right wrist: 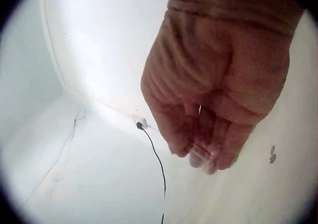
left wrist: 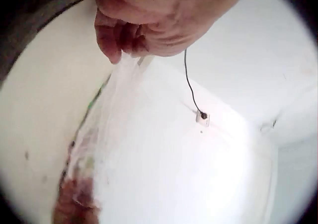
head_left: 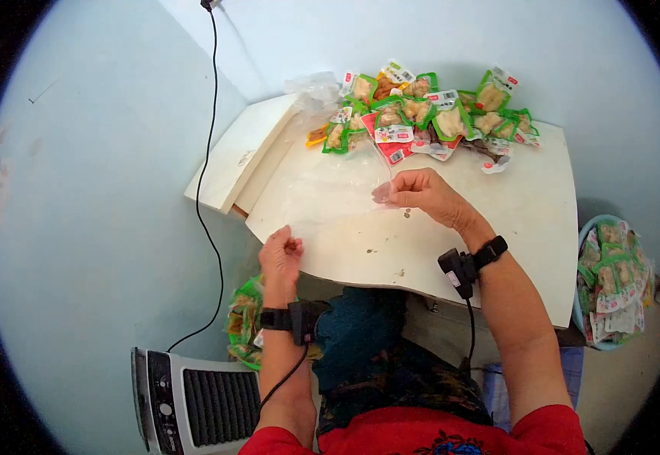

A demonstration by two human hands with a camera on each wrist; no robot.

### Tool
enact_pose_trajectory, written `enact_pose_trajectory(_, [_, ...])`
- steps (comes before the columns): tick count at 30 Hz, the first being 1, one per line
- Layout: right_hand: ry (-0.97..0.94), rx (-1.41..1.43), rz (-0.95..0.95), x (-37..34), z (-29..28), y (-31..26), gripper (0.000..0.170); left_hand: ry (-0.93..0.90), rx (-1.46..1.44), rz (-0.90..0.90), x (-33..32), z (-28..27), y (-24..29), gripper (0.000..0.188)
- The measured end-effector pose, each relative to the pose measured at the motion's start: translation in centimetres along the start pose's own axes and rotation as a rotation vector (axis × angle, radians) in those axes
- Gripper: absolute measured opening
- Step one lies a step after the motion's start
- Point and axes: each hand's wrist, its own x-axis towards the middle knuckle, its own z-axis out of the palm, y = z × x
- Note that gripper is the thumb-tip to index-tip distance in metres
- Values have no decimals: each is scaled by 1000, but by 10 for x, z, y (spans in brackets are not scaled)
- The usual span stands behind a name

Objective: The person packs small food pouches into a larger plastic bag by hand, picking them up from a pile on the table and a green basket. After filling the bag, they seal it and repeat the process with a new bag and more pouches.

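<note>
A clear plastic bag (head_left: 330, 186) is stretched between the two hands above the white table. My left hand (head_left: 281, 254) pinches one end of it near the table's front left edge. In the left wrist view the film (left wrist: 107, 115) hangs in folds from those fingertips. The other end is pinched by my right hand (head_left: 429, 197), over the middle of the table, with thumb and fingers curled together. Beyond the bag lies a heap of small food packets (head_left: 417, 114), mostly green-edged, some red or yellow.
More clear bags (head_left: 315, 95) lie at the table's back left corner. A blue basket (head_left: 580, 288) full of packets stands at the right, and other packets (head_left: 243, 318) sit below the left edge. A black cable (head_left: 212, 136) runs down to a slatted appliance (head_left: 201, 402).
</note>
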Motion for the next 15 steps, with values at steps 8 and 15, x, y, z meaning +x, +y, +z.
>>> enact_pose_trajectory(8, [-207,7,179,0,7,4,20,74,413,123,-10,-3,15,11])
enact_pose_trajectory(15, [-170,22,240,-6,16,-4,71,146,1012,549,23,-18,6,24])
